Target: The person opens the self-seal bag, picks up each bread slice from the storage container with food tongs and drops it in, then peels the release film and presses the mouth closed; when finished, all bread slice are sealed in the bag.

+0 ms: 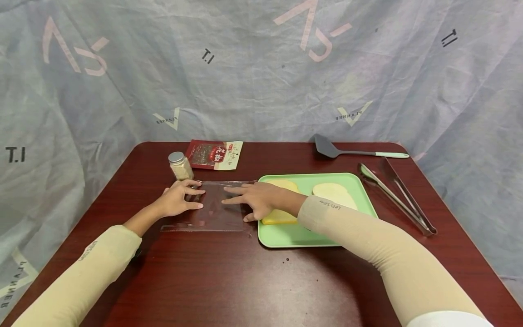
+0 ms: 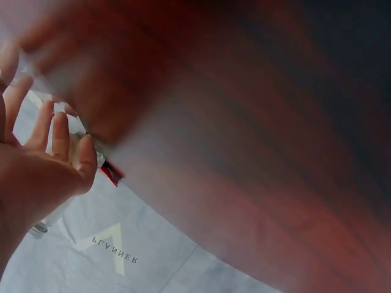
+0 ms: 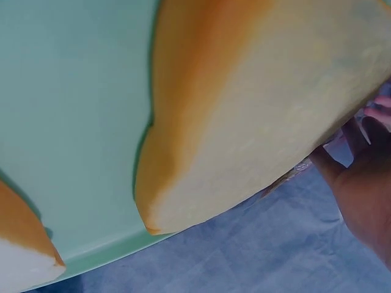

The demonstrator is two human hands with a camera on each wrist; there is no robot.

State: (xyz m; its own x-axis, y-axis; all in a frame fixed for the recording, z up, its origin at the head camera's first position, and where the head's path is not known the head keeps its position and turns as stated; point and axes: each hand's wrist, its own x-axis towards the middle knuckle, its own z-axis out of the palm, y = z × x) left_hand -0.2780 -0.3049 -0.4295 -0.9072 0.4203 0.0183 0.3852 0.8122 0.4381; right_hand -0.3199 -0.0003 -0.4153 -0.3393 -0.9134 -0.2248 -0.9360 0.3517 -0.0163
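A flat sheet of clear plastic, perhaps a bag (image 1: 212, 218), lies on the dark red table (image 1: 229, 281) in the head view. My left hand (image 1: 178, 200) rests at its left part, fingers spread toward the middle. From the right, my right hand (image 1: 257, 200) reaches over the sheet's other end, fingers spread and fairly straight. Its wrist passes above a slice of bread (image 1: 282, 219) on a light green tray (image 1: 286, 238). A second bread slice (image 1: 331, 190) lies beside it, partly behind the sleeve. Neither hand grips anything visible. The left wrist view is partly blurred.
Behind my left hand stands a small jar with a metal lid (image 1: 180, 165), near a red seasoning packet (image 1: 214, 155). A grey spatula (image 1: 343, 151) lies at the back right, and metal tongs (image 1: 398, 195) lie right of the tray. A grey cloth (image 1: 261, 81) hangs behind the table.
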